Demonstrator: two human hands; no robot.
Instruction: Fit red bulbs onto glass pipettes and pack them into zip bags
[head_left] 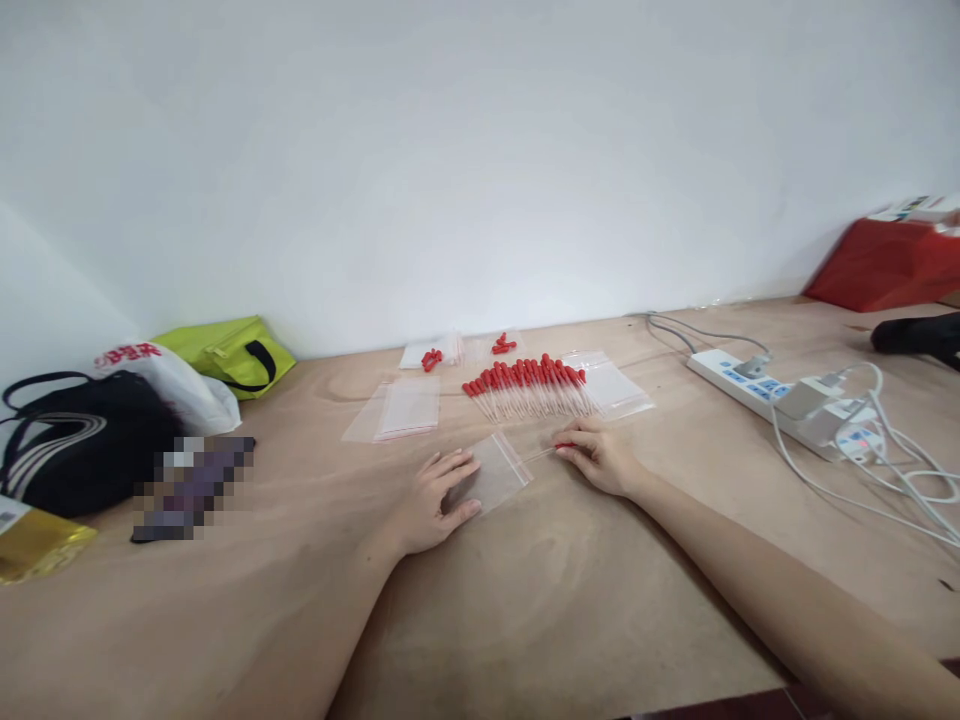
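Observation:
My left hand [439, 500] lies flat on a clear zip bag [491, 475], its thumb and fingers apart. The bag's zip edge faces right. My right hand [596, 455] pinches the red bulb end of a dropper [541, 453]; the thin clear tube points left toward the bag's zip edge. Whether its tip is inside the bag I cannot tell. Beyond the hands, several droppers with red bulbs [529, 375] lie side by side in a row, tubes toward me. A stack of clear zip bags [409, 408] lies to the left of the row.
Loose red bulbs [431, 359] lie on bags near the wall, with another small pile [504, 344] beside them. More clear bags [619, 385] are right of the row. A power strip [750, 385] with white cables stands right; a black bag [97, 440] and green bag [232, 355] sit left.

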